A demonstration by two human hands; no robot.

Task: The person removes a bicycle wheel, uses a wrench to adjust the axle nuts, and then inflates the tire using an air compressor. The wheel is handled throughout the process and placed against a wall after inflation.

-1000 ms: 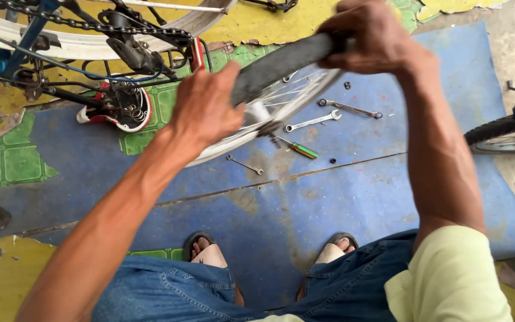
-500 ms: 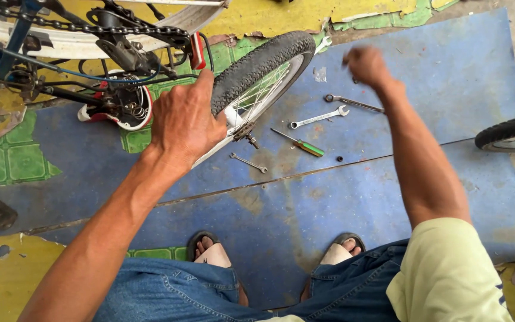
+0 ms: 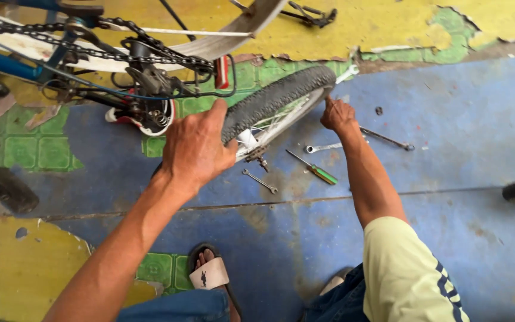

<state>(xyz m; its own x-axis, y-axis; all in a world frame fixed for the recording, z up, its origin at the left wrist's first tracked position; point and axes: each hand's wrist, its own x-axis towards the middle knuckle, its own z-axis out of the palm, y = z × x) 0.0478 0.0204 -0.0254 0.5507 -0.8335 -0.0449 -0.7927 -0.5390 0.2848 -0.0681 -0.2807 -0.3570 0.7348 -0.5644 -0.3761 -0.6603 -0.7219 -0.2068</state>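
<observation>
Bike wheel (image 3: 281,98) lies tilted at 12 o'clock from your feet, your left hand (image 3: 195,149) clamped over its tyre to steady it, while your right hand (image 3: 336,114), fingers pinched narrow, works the rim at 1 o'clock, tools nearby.

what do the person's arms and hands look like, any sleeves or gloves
Both hands are bare, with no gloves, rings or watch showing: left hand, right hand. Both forearms are uncovered. The right arm ends in a short pale yellow sleeve with dark blue markings. No left sleeve is in view.
</observation>
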